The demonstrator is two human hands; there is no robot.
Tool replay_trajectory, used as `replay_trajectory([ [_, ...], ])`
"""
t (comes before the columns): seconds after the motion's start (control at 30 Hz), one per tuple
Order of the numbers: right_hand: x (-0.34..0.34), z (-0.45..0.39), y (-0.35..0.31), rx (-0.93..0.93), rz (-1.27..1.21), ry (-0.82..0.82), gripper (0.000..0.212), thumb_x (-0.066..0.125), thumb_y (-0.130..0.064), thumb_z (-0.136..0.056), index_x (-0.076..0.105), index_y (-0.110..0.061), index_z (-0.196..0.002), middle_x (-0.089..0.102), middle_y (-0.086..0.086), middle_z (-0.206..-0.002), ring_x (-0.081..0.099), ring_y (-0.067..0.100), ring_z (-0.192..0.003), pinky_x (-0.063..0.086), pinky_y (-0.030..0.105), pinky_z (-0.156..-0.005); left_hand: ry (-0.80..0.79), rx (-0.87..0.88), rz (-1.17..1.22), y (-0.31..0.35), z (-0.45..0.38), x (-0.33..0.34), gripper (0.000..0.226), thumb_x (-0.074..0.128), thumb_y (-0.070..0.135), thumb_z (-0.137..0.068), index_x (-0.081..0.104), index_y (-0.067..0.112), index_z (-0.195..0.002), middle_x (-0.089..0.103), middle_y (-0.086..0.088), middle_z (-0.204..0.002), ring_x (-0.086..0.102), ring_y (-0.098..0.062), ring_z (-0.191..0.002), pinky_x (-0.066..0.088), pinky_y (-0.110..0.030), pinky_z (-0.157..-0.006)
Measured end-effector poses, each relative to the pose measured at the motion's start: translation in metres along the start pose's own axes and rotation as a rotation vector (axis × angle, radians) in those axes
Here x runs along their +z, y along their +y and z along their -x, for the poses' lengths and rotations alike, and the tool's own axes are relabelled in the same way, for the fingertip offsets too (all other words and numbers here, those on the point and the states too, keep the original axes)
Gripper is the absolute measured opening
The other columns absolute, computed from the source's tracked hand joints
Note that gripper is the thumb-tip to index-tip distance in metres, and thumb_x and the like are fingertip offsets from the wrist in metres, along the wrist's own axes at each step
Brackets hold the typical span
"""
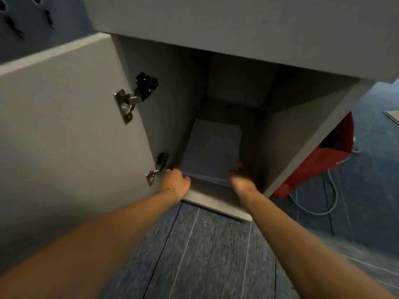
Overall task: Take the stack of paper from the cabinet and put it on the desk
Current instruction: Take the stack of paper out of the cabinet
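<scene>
A stack of white paper [212, 149] lies flat on the floor of the open grey cabinet [306, 134], in shadow. My left hand [176, 184] grips the stack's near left corner, fingers curled under its edge. At the near right corner my right hand [241, 175] holds the stack, thumb on top. The stack's front edge is slightly lifted off the cabinet bottom. No desk top is clearly in view.
The cabinet door [64, 130] stands open to the left, with two metal hinges [133, 97]. A red bag [323, 158] and grey cables [323, 203] lie on the blue carpet right of the cabinet. A grey panel [237, 22] overhangs the opening.
</scene>
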State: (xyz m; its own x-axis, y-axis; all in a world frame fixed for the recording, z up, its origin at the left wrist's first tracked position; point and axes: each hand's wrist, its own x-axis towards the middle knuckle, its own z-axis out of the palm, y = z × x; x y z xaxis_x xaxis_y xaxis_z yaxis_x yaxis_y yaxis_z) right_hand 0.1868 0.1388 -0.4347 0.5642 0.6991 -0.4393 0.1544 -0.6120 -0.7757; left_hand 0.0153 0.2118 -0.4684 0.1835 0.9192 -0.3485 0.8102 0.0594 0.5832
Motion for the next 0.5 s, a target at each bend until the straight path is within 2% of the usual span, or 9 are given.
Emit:
replay_trajectory([
  [0.07,0.002,-0.013,0.003,0.006,-0.064,-0.002,0.053,0.054,-0.015,-0.102,0.040,-0.014,-0.153,0.045,0.012,-0.155,0.046,0.033,-0.138,0.040,0.032,-0.101,-0.006,0.004,-0.016,-0.004,-0.022,0.010,0.051,0.052,0.025,-0.093,0.048,0.011,-0.142,0.056,-0.021,-0.140,0.056,-0.040,-0.126,0.045,-0.037,-0.103],
  [0.13,0.008,-0.021,0.007,0.042,-0.135,0.004,0.057,0.057,-0.014,-0.100,0.041,-0.015,-0.154,0.047,0.010,-0.154,0.047,0.033,-0.137,0.040,0.030,-0.092,-0.003,0.010,0.000,-0.006,-0.039,0.018,0.065,0.053,0.030,-0.092,0.031,0.022,-0.153,0.051,-0.016,-0.148,0.054,-0.039,-0.129,0.045,-0.039,-0.104],
  [0.27,0.025,-0.035,0.027,0.097,-0.240,0.037,0.060,0.059,-0.012,-0.096,0.044,-0.019,-0.154,0.053,0.012,-0.149,0.051,0.034,-0.133,0.045,0.035,-0.095,-0.005,-0.044,-0.046,-0.001,-0.053,0.033,0.080,0.050,0.053,-0.086,0.017,0.032,-0.156,0.039,-0.008,-0.157,0.042,-0.037,-0.141,0.038,-0.046,-0.112],
  [0.33,0.029,-0.036,0.035,0.083,-0.236,0.039,0.060,0.057,-0.008,-0.096,0.043,-0.017,-0.154,0.054,0.012,-0.149,0.051,0.034,-0.133,0.042,0.032,-0.093,-0.008,-0.062,0.058,0.006,-0.054,0.036,0.084,0.052,0.054,-0.083,0.019,0.029,-0.156,0.041,-0.007,-0.156,0.042,-0.037,-0.141,0.038,-0.045,-0.112],
  [0.43,0.028,-0.036,0.038,0.081,-0.207,0.037,0.058,0.054,-0.003,-0.096,0.044,-0.013,-0.153,0.053,0.013,-0.150,0.050,0.033,-0.136,0.043,0.033,-0.103,0.032,-0.114,0.247,0.013,-0.067,0.027,0.086,0.052,0.052,-0.072,0.038,0.017,-0.149,0.052,-0.011,-0.148,0.050,-0.035,-0.134,0.042,-0.039,-0.108],
  [0.5,0.026,-0.039,0.039,0.101,-0.174,0.028,0.058,0.052,-0.005,-0.097,0.044,-0.013,-0.154,0.055,0.012,-0.147,0.051,0.033,-0.133,0.043,0.033,-0.101,0.001,-0.138,0.331,0.018,-0.077,0.020,0.065,0.054,0.038,-0.087,0.048,0.008,-0.145,0.054,-0.014,-0.146,0.052,-0.035,-0.132,0.042,-0.032,-0.100],
])
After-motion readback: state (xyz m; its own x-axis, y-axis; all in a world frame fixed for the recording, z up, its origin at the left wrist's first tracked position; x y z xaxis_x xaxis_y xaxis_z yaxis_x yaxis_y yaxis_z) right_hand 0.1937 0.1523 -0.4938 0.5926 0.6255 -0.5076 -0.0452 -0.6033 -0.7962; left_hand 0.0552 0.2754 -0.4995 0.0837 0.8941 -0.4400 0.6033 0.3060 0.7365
